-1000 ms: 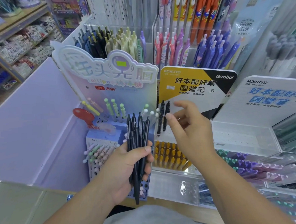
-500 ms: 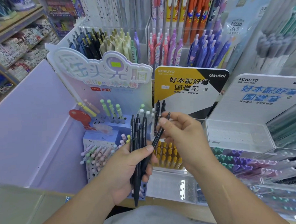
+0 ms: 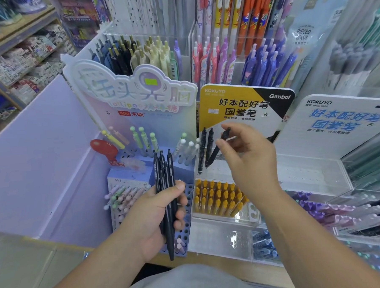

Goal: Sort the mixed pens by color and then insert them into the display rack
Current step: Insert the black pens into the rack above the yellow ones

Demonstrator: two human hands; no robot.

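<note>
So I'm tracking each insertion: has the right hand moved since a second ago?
Yes. The right hand now holds a black pen beside the yellow Kokuyo sign.

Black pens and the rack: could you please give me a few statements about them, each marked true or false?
1. The left hand grips a bundle of black pens. True.
2. The right hand is empty. False: its fingers hold one black pen.
3. Two black pens already stand in the rack. True.
4. The pens in the tray below are green. False: the yellow pens fill it.
</note>
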